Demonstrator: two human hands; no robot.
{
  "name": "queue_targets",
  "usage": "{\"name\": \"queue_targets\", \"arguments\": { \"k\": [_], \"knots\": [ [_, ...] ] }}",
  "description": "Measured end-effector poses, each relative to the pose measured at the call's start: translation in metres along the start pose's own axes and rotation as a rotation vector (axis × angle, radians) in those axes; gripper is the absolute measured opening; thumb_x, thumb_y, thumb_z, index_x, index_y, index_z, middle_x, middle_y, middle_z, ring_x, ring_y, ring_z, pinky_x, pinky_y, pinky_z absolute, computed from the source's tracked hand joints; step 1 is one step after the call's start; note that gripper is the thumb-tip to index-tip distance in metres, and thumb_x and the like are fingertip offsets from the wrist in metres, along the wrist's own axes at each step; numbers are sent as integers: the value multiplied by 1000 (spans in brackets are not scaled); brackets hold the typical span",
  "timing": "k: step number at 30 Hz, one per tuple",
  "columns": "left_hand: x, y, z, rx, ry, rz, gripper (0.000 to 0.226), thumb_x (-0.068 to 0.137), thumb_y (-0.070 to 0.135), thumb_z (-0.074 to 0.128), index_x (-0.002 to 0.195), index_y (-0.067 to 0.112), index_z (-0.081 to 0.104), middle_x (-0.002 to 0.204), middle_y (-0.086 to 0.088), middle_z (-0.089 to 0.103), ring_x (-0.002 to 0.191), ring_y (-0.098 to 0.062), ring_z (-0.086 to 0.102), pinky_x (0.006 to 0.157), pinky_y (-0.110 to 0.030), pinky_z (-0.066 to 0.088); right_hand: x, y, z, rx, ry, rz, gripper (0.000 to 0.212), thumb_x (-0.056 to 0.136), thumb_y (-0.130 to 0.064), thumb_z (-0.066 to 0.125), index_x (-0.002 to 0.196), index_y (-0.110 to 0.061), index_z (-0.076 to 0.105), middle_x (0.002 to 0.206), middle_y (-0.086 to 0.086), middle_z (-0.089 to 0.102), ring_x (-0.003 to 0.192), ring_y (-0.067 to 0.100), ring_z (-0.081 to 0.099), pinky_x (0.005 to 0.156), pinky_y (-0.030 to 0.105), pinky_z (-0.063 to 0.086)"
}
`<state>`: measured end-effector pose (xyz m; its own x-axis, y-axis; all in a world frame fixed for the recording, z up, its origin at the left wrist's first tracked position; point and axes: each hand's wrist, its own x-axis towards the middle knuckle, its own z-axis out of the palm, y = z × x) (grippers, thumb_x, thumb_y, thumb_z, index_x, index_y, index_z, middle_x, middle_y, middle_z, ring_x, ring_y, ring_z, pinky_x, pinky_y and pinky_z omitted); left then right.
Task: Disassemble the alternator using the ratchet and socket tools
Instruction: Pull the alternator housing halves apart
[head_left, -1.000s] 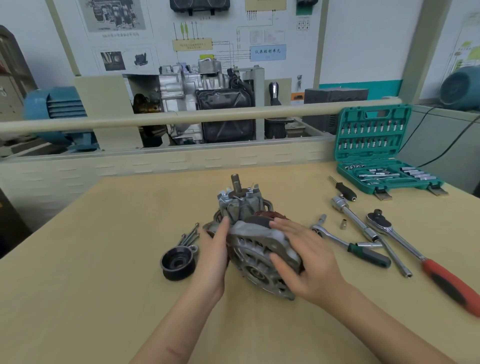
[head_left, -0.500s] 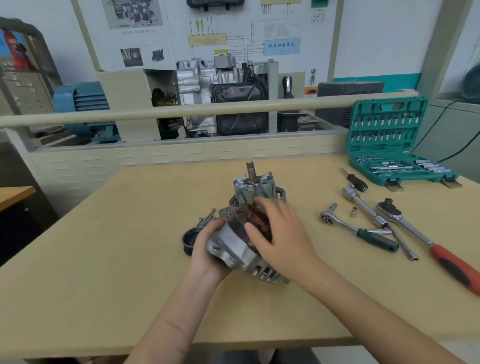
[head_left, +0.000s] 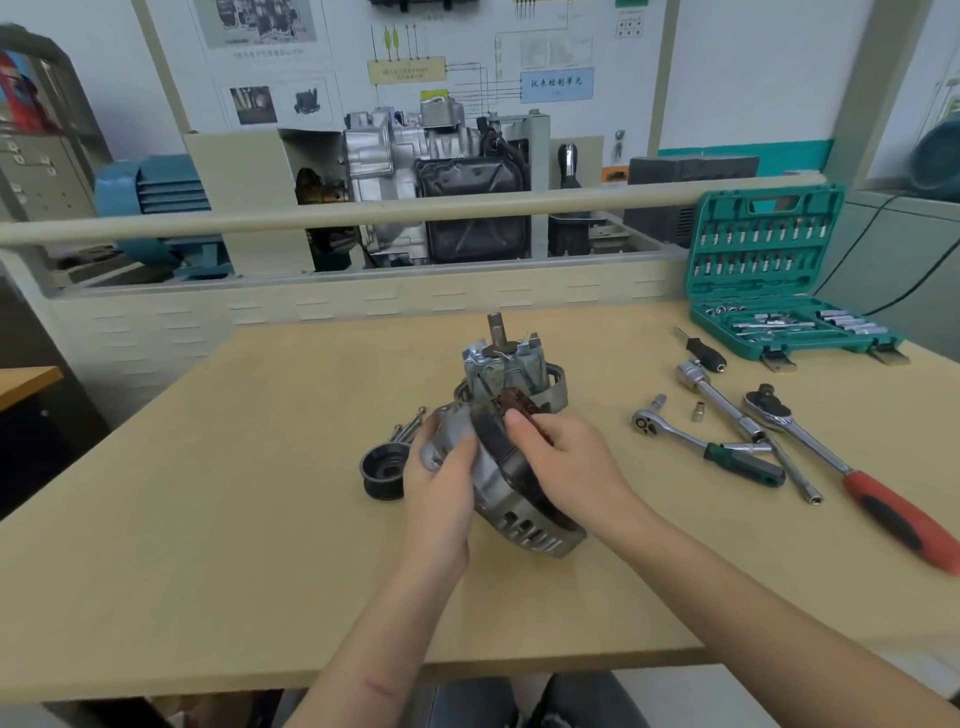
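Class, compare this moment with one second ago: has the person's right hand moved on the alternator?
Yes. The right hand has slid from the vented end housing up toward the shaft, and now grips the alternator at the copper windings.

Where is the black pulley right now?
In the head view the black pulley lies on the table left of the alternator, beside the left hand, with loose bolts just behind it.

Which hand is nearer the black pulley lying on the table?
Left. The left hand grips the alternator right beside the black pulley; the right hand grips its far side.
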<state>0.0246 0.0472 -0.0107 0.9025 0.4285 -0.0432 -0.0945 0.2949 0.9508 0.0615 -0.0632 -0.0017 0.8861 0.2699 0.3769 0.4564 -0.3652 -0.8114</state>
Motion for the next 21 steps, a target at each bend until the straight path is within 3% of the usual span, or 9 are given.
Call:
{"name": "queue_targets", "arguments": {
  "k": [3, 5, 6, 11, 13, 15, 16, 18, 21],
  "knots": [
    [2, 1, -4, 70, -105, 88, 40, 89, 0, 50, 128, 5, 45, 104, -2, 70, 90, -11, 67, 66, -18, 54, -5, 1, -1, 82, 43, 27, 51, 92, -35, 45, 65, 8, 49, 58, 9, 45, 55, 14, 41, 52, 29, 26],
    [2, 3, -2, 91, -168, 127, 39, 88, -1, 50, 122, 18, 42, 80, 14, 72, 74, 3, 66, 57, -11, 49, -7, 3, -3, 142, 73, 45, 52, 92, -36, 45, 71, 12, 51, 62, 15, 49, 58, 15, 44, 54, 28, 28],
    [4, 2, -2, 92, -185, 130, 45, 88, -1, 51, 126, 21, 39, 78, 15, 70, 71, 7, 65, 56, -9, 48, -9, 4, -3, 170, 77, 53, 53, 91, -36, 45, 73, 13, 52, 63, 18, 50, 59, 16, 45, 55, 28, 29],
    [5, 1, -15, -8, -212, 63, 50, 86, 0, 53, 132, 17, 41, 108, 4, 62, 88, -3, 66, 69, -16, 54, -12, 5, 0, 155, -21, 48, 50, 89, -42, 47, 71, 4, 54, 62, 8, 54, 58, 14, 50, 60, 30, 38],
    [5, -2, -25, -65, -217, 32, 48, 86, 4, 53, 131, 18, 43, 115, 2, 62, 100, -8, 63, 80, -22, 54, -4, 2, -2, 288, -206, 198, 52, 84, -55, 48, 81, -6, 65, 79, 8, 68, 75, 16, 63, 76, 33, 48],
    [6, -3, -34, -44, -250, 16, 49, 84, 11, 54, 132, 18, 44, 116, 0, 64, 106, -14, 62, 88, -28, 52, 3, -8, -3, 370, -359, 370, 48, 75, -65, 51, 87, -22, 68, 93, -1, 71, 89, 15, 65, 85, 33, 48],
    [7, -2, -39, -14, -289, 1, 53, 82, 16, 56, 133, 17, 44, 119, -3, 63, 109, -18, 61, 89, -31, 51, 5, -12, -1, 340, -383, 368, 43, 75, -63, 54, 86, -23, 67, 90, -3, 71, 86, 12, 65, 83, 30, 49],
    [11, 4, -50, -18, -375, -63, 51, 78, 25, 56, 129, 18, 53, 116, -5, 66, 103, -20, 64, 81, -35, 54, 4, -17, 7, 114, -310, 191, 34, 83, -46, 57, 72, -14, 60, 68, -4, 63, 65, 8, 59, 65, 22, 46],
    [26, 25, -55, -48, -336, -284, 52, 69, 44, 55, 110, 14, 63, 91, -5, 73, 77, -21, 70, 64, -32, 53, -10, -19, 18, -111, -167, -51, 37, 88, -33, 52, 59, -14, 41, 54, -2, 43, 50, 12, 41, 50, 23, 32]
  ]
}}
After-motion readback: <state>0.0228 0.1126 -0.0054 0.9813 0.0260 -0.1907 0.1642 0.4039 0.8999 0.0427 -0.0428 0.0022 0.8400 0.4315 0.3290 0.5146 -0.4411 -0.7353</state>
